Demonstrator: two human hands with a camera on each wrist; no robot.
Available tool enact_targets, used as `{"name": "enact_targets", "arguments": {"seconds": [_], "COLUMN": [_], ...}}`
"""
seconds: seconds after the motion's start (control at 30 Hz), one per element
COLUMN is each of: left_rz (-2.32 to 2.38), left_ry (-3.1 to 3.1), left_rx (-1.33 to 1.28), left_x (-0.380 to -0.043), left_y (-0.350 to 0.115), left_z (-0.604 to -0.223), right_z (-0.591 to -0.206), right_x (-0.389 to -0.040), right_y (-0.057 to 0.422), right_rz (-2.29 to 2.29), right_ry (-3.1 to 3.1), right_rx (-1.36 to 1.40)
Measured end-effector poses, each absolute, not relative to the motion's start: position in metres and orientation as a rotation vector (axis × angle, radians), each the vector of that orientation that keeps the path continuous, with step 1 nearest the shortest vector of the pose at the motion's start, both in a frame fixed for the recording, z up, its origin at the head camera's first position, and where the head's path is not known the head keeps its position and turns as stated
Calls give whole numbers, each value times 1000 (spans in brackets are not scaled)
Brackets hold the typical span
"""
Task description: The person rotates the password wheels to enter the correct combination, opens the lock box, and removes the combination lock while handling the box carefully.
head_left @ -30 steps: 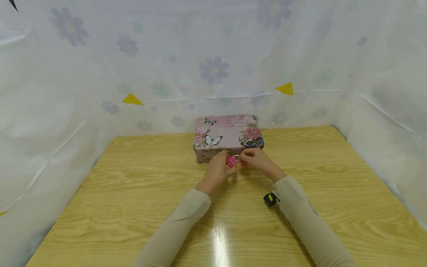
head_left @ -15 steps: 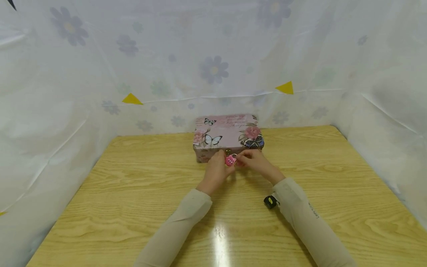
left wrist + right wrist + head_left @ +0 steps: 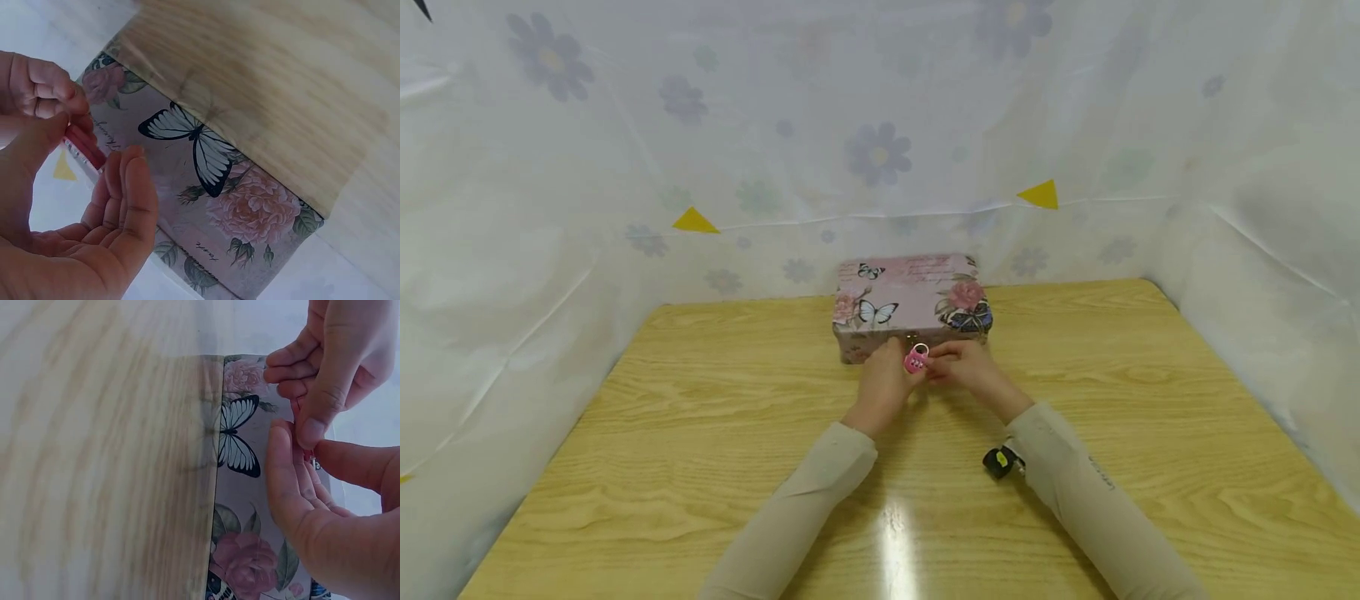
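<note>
A small pink combination padlock (image 3: 914,361) with a metal shackle (image 3: 921,348) is between the two hands, just in front of a pink box. My left hand (image 3: 883,387) pinches the padlock by its body from the left. From the right, the thumb and fingers of my right hand (image 3: 976,372) hold it at its other side. The left wrist view shows the padlock (image 3: 84,147) at the left thumb tip. In the right wrist view the fingers cover most of it. The box (image 3: 917,292), printed with butterflies and roses, is closed, and its gold clasp (image 3: 912,339) is partly hidden behind the hands.
The box stands near the back of a wooden table (image 3: 715,433). White flowered cloth (image 3: 760,150) encloses the back and sides. A black wrist camera (image 3: 999,461) hangs under the right sleeve.
The padlock has turned and moved slightly left, its shackle now pointing up toward the clasp. My right hand has shifted a little left with it. The box stays in place.
</note>
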State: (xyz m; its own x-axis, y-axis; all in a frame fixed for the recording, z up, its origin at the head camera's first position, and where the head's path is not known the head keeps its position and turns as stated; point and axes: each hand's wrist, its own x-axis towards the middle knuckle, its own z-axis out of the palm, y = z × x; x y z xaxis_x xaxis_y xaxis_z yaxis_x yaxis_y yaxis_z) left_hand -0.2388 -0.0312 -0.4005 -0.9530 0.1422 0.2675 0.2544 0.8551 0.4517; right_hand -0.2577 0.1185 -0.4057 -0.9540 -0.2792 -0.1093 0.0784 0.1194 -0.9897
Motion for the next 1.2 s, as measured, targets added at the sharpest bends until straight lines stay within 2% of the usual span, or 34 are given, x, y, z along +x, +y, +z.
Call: {"name": "enact_targets", "arguments": {"seconds": [0.57,0.93,1.0,1.2], "left_rz": [-1306,-1267,-1260,-1220], "left_ry": [-3072,-3084,-3105,-3160], "left_rx": [-323,-326,-310,-251], "left_x": [-244,-244,-244,-244], "left_y": [-78,-101,-105,-114], "left_z": [-383,-380,-379,-377], "right_z": [-408,-410,-415,-489], "right_x": [-252,-252,-254,-301], "right_y": [93,59,54,38], "right_rz": [-1888,-1890,-1887,-1916], "right_ry": [2126,2139,2161,2170], "right_rx": [-200,-155,-199,-352]}}
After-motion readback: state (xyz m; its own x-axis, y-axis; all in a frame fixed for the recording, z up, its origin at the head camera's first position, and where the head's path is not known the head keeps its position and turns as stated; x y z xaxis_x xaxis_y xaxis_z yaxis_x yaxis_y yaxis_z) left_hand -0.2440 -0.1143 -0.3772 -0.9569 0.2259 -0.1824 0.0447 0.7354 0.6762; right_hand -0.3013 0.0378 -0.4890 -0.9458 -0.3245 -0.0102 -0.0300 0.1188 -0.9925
